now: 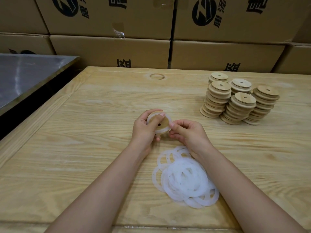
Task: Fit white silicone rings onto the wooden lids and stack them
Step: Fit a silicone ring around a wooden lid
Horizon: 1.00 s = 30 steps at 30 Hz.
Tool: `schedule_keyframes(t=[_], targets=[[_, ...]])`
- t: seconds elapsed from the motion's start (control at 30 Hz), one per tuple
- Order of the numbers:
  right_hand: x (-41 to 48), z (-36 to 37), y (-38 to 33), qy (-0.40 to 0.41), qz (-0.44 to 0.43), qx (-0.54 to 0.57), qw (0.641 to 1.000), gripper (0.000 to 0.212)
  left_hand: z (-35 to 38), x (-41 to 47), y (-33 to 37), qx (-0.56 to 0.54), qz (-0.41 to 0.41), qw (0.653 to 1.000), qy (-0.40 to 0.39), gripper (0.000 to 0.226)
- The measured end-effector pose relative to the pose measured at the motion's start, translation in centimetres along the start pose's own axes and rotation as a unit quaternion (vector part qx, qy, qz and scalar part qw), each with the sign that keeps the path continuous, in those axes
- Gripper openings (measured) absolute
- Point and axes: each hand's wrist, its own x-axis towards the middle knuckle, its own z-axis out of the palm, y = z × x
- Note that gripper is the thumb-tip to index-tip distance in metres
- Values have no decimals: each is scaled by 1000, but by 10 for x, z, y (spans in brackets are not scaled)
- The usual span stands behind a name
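My left hand (pixel 143 126) grips a round wooden lid (pixel 160 122) with a small centre hole, thumb across its face, just above the wooden table (pixel 84 148). A white silicone ring (pixel 162 131) lies around the lid's rim. My right hand (pixel 186 132) pinches that ring at the lid's right edge with thumb and forefinger. A loose heap of white silicone rings (pixel 185 179) lies on the table close in front of me, under my right wrist. Several stacks of wooden lids (pixel 239 100) stand at the far right of the table.
A grey metal-topped surface (pixel 25 76) adjoins the table on the left, with a dark gap beside it. Stacked cardboard boxes (pixel 134 31) form a wall behind the table's far edge.
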Motion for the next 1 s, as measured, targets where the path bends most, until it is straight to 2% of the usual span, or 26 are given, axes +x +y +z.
schedule_keyframes(t=[0.1,0.37,0.5,0.7,0.9,1.0], targets=[[1,0,1,-17,1,-7,1000,5,0,1,0,-17,2,1000,2,5],[3,-1,-1,-28,31,-12,999,15,1,-1,2,-70,-7,998,0,7],[2,0,-3,-28,12,-33,999,14,-1,-1,4,-80,-17,997,-13,8],[-2,3,1,30,-4,-25,999,13,0,-3,4,-50,10,998,-38,7],[-4,8,5,46,-28,-83,995,13,3,-1,-1,-17,33,999,-28,8],[-3,7,3,48,-17,-66,997,14,3,1,-4,-6,20,999,-42,23]])
